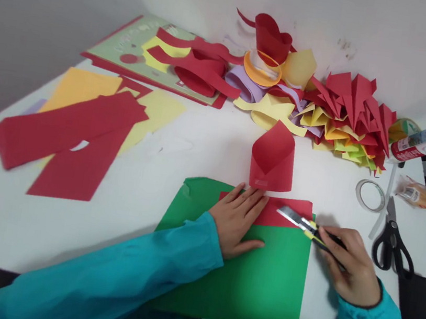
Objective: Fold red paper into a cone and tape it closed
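My left hand (236, 221) lies flat with its fingers spread, pressing a red paper strip (274, 218) against a green sheet (259, 282). In my right hand (345, 260) is a yellow and black utility knife (312, 230), its blade out and pointing left over the strip. Whether the blade touches the paper I cannot tell. Just beyond my left fingertips stands a red paper loop (272, 170) with a pointed top, taped at the front.
Red paper pieces (69, 134) lie at left. Folded paper shapes (354, 116) and curled paper bands (205, 68) line the wall. At right are a tape roll (369, 195), black scissors (393, 248), a spray can (417, 146) and a black phone-like slab (419, 315).
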Demonstrator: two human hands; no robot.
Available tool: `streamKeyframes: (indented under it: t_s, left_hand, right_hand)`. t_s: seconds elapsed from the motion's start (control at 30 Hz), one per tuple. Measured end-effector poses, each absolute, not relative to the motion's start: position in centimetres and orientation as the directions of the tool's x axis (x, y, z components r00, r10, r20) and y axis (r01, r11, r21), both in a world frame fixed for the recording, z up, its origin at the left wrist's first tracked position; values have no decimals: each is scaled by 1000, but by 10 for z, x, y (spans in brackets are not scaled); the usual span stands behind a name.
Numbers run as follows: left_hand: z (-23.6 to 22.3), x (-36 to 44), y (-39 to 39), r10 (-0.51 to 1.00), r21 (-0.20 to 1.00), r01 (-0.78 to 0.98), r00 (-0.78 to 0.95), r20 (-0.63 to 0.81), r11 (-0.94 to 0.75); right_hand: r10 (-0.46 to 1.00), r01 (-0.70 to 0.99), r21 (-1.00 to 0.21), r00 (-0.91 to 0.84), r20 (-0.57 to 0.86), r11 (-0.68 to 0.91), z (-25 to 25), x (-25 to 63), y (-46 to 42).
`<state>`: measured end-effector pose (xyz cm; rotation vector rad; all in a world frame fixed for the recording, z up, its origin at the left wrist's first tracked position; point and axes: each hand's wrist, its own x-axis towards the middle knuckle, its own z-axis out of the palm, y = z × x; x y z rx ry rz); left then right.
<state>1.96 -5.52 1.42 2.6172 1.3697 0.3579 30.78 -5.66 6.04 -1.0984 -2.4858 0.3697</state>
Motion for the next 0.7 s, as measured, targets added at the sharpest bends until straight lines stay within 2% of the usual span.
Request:
streamKeyframes:
  t_s: [0.1,0.23,0.47,0.7]
  left_hand:
    - [13,20,-54,830,260,788,532,170,-558]
    - [12,20,-53,835,284,786,509,207,-550]
    - [11,19,-53,834,290,782,505,222,-551]
    - [4,19,-53,841,311,782,482,247,-540]
  right_hand:
    - [783,729,-295,-537,314,618,58,321,-52]
    - [795,781,-198,-526,302,592,50,333,-47]
    - [800,771,-228,-539,265,595,46,340,-43]
    - [787,714,-334,-581,206,615,55,332,-51]
